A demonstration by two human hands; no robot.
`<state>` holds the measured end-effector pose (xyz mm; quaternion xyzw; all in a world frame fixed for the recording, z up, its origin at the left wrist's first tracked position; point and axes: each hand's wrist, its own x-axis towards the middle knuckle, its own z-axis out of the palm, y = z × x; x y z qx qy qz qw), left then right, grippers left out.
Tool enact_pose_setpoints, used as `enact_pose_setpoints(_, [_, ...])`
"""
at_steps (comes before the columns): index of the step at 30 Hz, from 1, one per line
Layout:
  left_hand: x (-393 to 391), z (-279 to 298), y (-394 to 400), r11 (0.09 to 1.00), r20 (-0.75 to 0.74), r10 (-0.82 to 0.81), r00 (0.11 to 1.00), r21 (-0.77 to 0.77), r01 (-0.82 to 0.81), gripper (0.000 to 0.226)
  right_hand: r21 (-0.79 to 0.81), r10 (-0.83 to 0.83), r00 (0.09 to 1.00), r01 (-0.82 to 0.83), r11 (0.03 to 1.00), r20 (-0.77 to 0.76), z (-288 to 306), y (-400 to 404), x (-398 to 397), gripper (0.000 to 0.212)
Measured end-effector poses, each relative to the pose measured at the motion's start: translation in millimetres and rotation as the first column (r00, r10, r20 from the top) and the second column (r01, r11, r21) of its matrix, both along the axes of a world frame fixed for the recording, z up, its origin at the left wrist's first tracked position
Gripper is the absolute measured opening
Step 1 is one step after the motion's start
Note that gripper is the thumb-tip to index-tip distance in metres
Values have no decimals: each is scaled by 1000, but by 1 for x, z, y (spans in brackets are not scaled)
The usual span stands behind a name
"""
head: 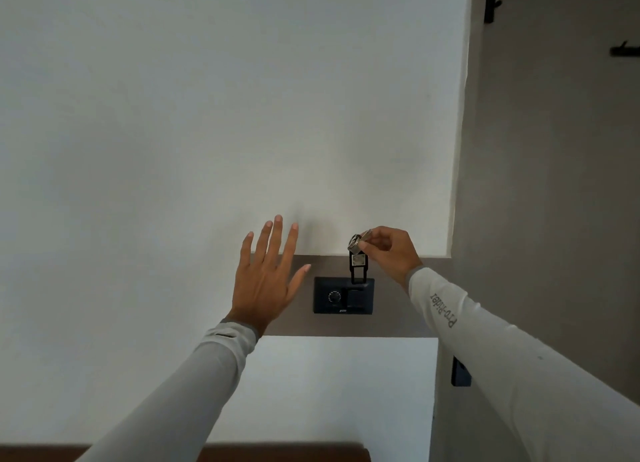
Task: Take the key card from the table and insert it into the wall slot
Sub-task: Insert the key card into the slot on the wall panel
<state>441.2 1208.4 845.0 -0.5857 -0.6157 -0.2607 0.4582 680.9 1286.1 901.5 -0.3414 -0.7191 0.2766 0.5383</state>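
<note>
Your right hand pinches a small metallic piece at the top of the key card, thumb and forefinger closed on it, the other fingers curled behind so you cannot see them. The key card is a narrow black strip hanging straight down from that pinch; its lower end meets the top edge of the wall slot, and whether it is touching or partly inside is hard to make out. A pale square patch sits on the strip, too small to read.

The wall slot is a dark rectangular panel on a brown band of the wall. It carries a round ring of dots on its left half and a tiny pale mark near its bottom edge, which is not legible.

Your left hand is spread wide, fingers apart, holding nothing, just left of the panel; whether the palm touches the wall cannot be told.

On your right sleeve you can read "Pro-Rider", printed along the forearm. The left sleeve shows only a short dark mark near the cuff.

A brown edge is cut off by the bottom of the view. A dark panel is partly hidden behind your right forearm. Dark hooks at the upper right are cut off too.
</note>
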Motion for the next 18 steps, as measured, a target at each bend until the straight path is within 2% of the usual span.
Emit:
enact_pose_setpoints(9, [-11,-35,94,1000,-37,-4,999,10,4,72,-37,5,998,-2,999,57,-42,101,-15,5])
enact_pose_setpoints(14, [-19,-56,138,1000,-36,-18,999,12,18,71,-24,7,1000,-7,1000,-19,-61,139,-14,6])
enact_pose_setpoints(18, [-19,-67,158,999,-26,-51,998,9,51,71,6,41,999,-41,999,15,-64,152,-9,15])
